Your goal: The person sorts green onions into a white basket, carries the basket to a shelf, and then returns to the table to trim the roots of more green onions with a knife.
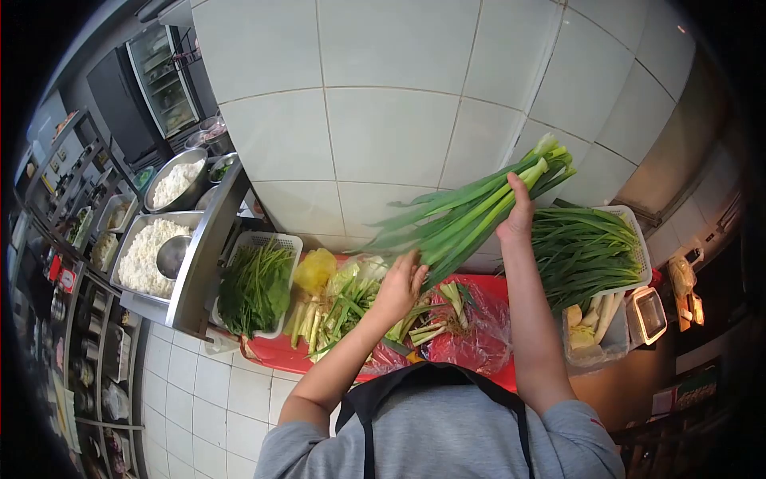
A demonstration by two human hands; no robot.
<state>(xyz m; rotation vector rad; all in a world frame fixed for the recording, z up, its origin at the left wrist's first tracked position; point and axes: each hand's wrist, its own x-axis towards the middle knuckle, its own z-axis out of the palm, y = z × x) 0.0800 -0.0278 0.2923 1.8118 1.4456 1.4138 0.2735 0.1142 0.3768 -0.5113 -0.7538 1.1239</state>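
Observation:
My right hand (517, 211) grips a bunch of green onions (471, 209) near the pale stem end, raised in front of the tiled wall. The bunch is tilted, with its stems up to the right and its long leaves down to the left. At the lower leaves is my left hand (401, 289), its fingers stretched out against or just beside them; contact is hard to make out. Under my hands, loose cut stalks (339, 315) lie on a red surface (275, 351). Roots and trimmed ends (455, 311) rest on clear plastic (483, 331).
A white basket (634, 231) of long greens stands at right, above a plastic-lined container (598, 351) with pale vegetables. Another basket (291, 247) holds leafy greens at left. Beyond it, a metal counter (211, 271) carries a tray (124, 279) of white crumbly food.

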